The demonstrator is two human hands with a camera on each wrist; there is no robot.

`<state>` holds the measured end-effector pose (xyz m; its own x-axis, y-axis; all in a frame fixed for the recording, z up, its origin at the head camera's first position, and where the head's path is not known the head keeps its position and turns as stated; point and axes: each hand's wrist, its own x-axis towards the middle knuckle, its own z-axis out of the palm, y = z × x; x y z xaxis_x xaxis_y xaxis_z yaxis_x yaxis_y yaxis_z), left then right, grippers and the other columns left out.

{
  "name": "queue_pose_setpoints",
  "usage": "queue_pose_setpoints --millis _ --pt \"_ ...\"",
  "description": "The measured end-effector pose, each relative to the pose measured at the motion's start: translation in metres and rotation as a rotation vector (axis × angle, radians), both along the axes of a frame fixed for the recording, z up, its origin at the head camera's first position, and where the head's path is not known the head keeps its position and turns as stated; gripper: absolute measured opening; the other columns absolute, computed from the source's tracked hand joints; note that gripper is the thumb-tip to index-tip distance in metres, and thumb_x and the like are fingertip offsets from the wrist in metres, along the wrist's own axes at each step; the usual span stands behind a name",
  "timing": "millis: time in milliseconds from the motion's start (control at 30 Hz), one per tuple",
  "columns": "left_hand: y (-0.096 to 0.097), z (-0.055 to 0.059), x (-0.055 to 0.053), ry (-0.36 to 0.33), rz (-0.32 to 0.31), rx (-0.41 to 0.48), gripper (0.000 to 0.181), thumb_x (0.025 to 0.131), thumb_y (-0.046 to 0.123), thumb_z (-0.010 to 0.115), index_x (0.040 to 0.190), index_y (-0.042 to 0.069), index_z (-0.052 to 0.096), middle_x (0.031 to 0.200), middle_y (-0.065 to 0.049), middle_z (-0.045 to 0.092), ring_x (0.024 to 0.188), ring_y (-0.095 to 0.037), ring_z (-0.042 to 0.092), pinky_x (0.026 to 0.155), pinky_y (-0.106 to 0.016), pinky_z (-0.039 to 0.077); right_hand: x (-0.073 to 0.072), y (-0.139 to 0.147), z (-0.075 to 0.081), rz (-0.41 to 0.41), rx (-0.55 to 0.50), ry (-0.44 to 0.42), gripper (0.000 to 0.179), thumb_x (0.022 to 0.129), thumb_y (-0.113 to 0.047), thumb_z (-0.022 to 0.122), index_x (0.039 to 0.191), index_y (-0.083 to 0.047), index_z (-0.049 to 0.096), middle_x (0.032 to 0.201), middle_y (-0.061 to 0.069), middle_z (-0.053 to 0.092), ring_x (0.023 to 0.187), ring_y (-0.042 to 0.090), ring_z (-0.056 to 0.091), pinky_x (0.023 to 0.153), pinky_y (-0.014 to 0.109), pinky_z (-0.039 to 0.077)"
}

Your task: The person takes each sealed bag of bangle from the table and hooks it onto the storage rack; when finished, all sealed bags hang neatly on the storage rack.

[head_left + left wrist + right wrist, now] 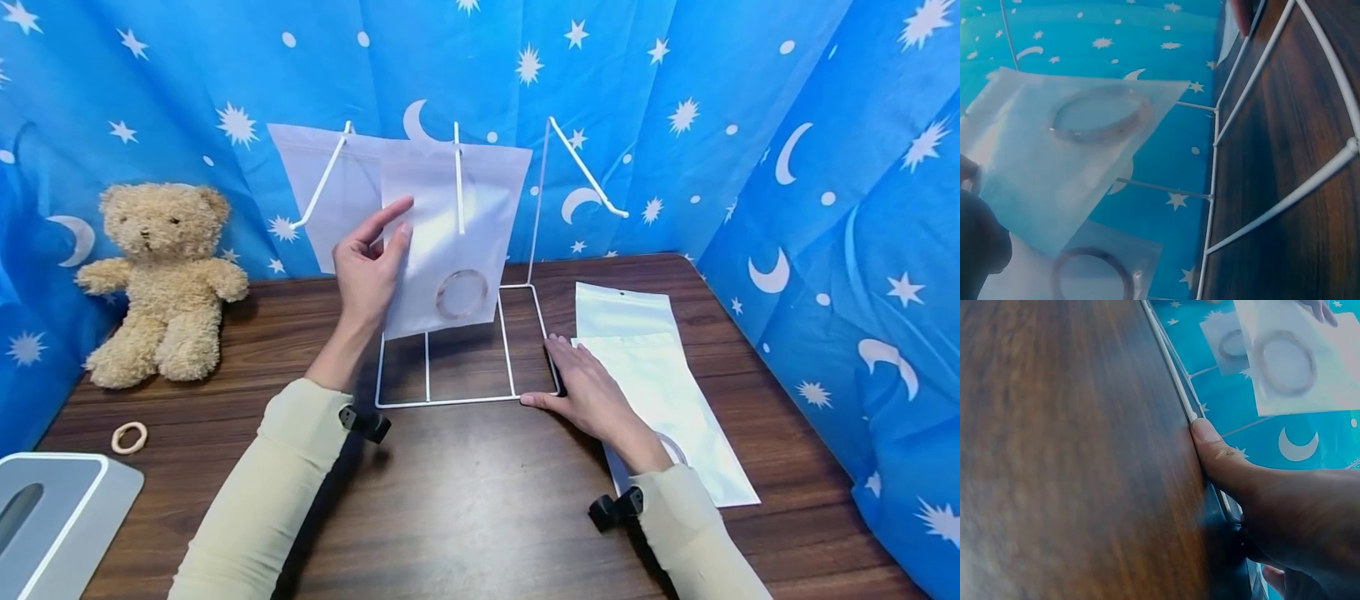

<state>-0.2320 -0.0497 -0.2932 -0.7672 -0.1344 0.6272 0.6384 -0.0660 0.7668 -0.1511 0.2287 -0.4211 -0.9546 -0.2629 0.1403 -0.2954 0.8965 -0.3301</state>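
Note:
A white pouch (420,242) with a ring-shaped bangle showing through its front hangs from the middle hook of a white wire rack (465,403). My left hand (367,271) is at the pouch's left edge, thumb and straight index finger over its front face. Behind and left, another white pouch (315,200) hangs on the left hook; its bangle (1092,251) shows in the left wrist view. The right hook (588,167) bears nothing. My right hand (592,392) rests on the rack's front right corner, thumb (1216,447) against the front bar and other fingers spread by the side bar.
Two more white pouches (652,375) lie overlapping on the wooden table (480,517), right of the rack and partly under my right wrist. At left sit a teddy bear (165,283), a small wooden ring (129,424) and a grey-white box (75,517). A blue star-patterned curtain (660,100) stands behind.

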Motion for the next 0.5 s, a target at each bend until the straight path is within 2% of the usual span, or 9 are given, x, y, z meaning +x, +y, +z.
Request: queue_pose_setpoints --millis 233,500 --pt "0.003 0.001 -0.014 -0.003 0.031 0.046 0.026 0.09 -0.001 0.065 0.116 -0.002 0.071 0.114 -0.009 0.07 0.043 -0.007 0.03 0.042 -0.02 0.024 0.0 -0.003 0.0 0.002 0.005 0.001 0.101 0.081 -0.063 0.068 0.147 0.006 0.036 0.151 0.023 0.037 0.142 0.035 0.029 0.116 0.046 0.018" --pt "0.005 0.002 -0.021 -0.006 0.012 0.056 0.027 0.091 -0.003 0.064 0.117 -0.003 0.07 0.117 -0.008 0.07 0.044 -0.005 0.029 0.043 -0.019 0.024 -0.001 -0.002 0.001 -0.004 0.012 -0.001 0.102 0.08 -0.064 0.069 0.147 0.006 0.036 0.151 0.022 0.037 0.142 0.034 0.029 0.116 0.044 0.018"
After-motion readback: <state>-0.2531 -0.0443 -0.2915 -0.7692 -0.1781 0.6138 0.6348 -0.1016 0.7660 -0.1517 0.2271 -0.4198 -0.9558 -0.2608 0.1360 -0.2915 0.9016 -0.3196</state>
